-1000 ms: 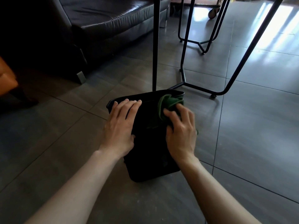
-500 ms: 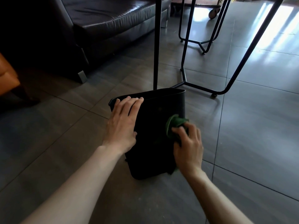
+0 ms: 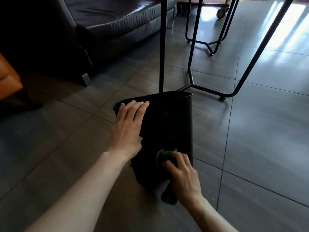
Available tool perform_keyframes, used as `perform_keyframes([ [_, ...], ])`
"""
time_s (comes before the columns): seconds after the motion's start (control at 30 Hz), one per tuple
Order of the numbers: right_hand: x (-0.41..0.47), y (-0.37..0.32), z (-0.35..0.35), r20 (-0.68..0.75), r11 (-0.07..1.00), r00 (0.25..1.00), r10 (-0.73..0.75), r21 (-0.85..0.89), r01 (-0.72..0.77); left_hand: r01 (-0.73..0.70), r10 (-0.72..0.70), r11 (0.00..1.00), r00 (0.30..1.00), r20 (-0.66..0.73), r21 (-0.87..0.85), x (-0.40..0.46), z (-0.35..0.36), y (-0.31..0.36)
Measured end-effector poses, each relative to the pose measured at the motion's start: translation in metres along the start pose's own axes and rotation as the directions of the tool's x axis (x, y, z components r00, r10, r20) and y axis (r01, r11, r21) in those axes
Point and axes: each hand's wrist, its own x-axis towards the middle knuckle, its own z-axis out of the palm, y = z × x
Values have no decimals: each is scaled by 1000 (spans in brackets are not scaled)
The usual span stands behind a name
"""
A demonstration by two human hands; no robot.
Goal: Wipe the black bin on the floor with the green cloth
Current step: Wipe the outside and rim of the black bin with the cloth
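The black bin (image 3: 168,124) stands on the grey tiled floor in the middle of the head view, its near wall facing me. My left hand (image 3: 127,129) lies flat on the bin's left side with the fingertips at the rim. My right hand (image 3: 181,174) presses the bunched green cloth (image 3: 164,155) against the lower part of the near wall. A tail of the cloth hangs below my palm towards the floor.
A dark leather sofa (image 3: 107,22) fills the upper left. A thin black table leg (image 3: 163,44) stands just behind the bin. A black metal frame (image 3: 205,87) runs along the floor behind and to the right. An orange seat (image 3: 8,81) is at the left edge.
My right hand has drawn the green cloth down the bin's near wall, from the rim to near the base. My left hand has stayed on the bin's left side.
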Motion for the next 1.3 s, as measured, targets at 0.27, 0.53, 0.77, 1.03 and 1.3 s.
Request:
perform_keyframes([
  [0.27,115,3,-73,-415,974,888,200,187,-131,-9,8,1000,1000,-22,-7,-3,0,1],
  [0.53,21,-6,-9,-45,967,966,-255,-6,255,14,-14,1000,1000,-16,-5,0,1,3],
  [0.77,45,12,-37,-258,975,949,182,171,-141,7,-7,1000,1000,-19,2,-2,3,2],
  [1.03,18,-13,-10,-80,997,994,-73,-13,72,15,-15,1000,1000,-12,-11,-2,0,3],
  [1.3,2,19,-21,-52,966,967,248,85,-243,0,-1,1000,1000,-25,-10,-4,5,1],
])
